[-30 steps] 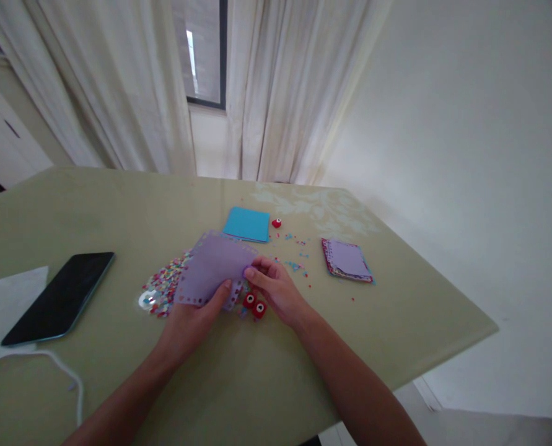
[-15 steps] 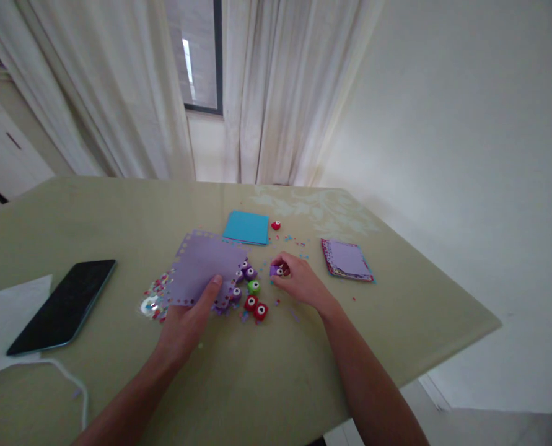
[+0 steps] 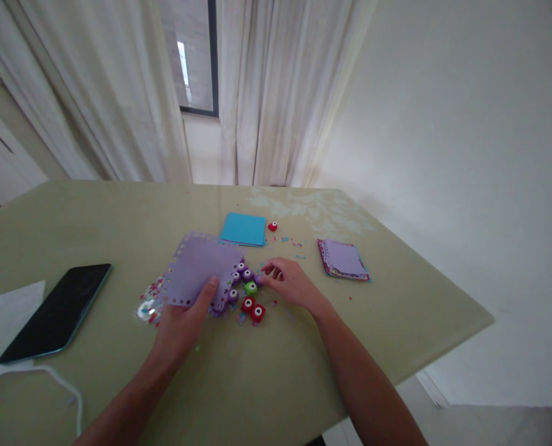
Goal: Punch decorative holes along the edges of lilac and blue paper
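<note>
A square purple paper sheet (image 3: 201, 263) with punched holes along its edges is gripped by my left hand (image 3: 187, 316), thumb on top and fingers hidden beneath. Just right of the sheet sits a cluster of small craft hole punches with eye-like tops: several purple punches (image 3: 247, 274), a green punch (image 3: 250, 288) and two red punches (image 3: 248, 304). My right hand (image 3: 287, 280) is at the cluster's right side, thumb and index finger apart, the tips beside a purple punch (image 3: 258, 279). Whether the thumb touches that punch is hard to tell.
Blue paper sheets (image 3: 243, 229) lie behind, beside another red punch (image 3: 272, 227). To the right is a stack of punched paper (image 3: 344, 260). Confetti bits (image 3: 152, 303) are left of the sheet. A dark tablet (image 3: 57, 313) rests on white paper (image 3: 1, 316), near a white cable (image 3: 69, 387).
My right hand has moved left with the purple punch, which now sits by the cluster with the fingers loosened from it. My left hand still holds the sheet.
</note>
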A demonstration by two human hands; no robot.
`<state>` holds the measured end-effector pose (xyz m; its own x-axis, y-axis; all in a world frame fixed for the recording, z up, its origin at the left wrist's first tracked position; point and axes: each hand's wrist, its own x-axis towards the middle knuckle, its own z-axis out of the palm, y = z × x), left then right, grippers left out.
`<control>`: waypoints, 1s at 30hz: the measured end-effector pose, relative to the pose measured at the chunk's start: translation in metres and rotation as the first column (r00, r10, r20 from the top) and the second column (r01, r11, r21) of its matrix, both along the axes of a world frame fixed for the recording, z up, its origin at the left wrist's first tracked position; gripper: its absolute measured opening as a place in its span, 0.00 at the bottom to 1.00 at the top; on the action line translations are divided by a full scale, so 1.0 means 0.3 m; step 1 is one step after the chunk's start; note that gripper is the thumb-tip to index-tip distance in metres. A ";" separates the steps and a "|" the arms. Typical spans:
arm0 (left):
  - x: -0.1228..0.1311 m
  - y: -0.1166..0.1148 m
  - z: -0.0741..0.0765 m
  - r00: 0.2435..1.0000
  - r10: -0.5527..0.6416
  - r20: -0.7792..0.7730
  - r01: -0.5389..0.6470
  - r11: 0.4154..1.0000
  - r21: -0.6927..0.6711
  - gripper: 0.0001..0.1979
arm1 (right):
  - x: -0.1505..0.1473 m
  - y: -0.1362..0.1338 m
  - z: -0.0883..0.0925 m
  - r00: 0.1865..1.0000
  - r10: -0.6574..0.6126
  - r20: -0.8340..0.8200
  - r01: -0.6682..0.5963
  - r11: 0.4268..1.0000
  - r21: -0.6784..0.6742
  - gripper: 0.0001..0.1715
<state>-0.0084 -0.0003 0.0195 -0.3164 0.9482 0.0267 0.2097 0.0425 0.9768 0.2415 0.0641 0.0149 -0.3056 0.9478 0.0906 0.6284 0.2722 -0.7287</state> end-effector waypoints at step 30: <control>-0.061 0.061 -0.142 0.958 0.283 -0.042 -0.286 0.944 -0.166 0.41 | -0.238 -0.105 -0.073 0.912 0.059 0.405 -0.182 0.945 0.272 0.45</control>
